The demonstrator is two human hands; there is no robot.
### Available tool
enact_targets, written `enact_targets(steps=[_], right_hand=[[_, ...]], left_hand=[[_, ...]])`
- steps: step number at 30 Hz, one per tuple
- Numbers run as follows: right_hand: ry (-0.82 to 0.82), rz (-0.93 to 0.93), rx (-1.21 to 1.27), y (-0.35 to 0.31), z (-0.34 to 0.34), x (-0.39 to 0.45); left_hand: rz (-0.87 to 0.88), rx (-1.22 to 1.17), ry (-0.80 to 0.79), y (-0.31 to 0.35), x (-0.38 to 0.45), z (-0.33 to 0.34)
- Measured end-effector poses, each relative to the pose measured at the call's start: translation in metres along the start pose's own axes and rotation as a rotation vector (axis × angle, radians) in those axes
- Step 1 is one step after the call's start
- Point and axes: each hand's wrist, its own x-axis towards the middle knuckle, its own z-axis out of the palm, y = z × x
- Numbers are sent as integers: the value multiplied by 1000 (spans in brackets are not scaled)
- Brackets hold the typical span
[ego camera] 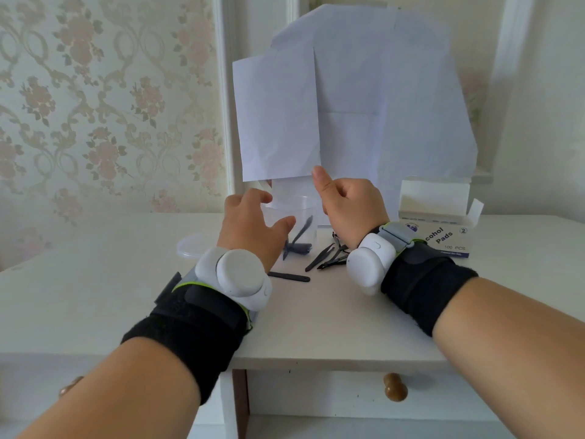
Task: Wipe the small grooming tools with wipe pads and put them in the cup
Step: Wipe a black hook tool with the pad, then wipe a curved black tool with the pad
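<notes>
My left hand [253, 221] reaches with fingers spread at the clear plastic cup [297, 217] near the table's [332, 318] far edge, one dark tool already inside; its grip is released. My right hand [349, 204] is clenched on nothing I can see. Tweezers and nippers [329, 256] wait beside the cup, a file [289, 276] nearer. I'd steady the cup, then fetch a pad from the alcohol pads box [443, 236].

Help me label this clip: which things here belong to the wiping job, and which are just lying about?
Job: clear cup, dark tools on the table, flat file, alcohol pads box.
Lying about: round lid, white paper sheets, drawer knob.
</notes>
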Motion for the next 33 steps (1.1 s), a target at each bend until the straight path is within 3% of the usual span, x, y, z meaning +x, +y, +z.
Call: enact_targets(steps=[6,9,15,18,33], right_hand=[[-20,110,-11,3,-4,4],[-61,177,7,6,-1,3],[-69,225,56,8,0,5],[-66,203,44,9,0,5],[10,178,26,4,-1,2]], left_hand=[[323,83,173,12,-7,0],[465,76,84,20,-13,2],[316,223,-359,22,-17,10],[328,294,-490,23,-19,13],[387,490,-540,26,-14,23]])
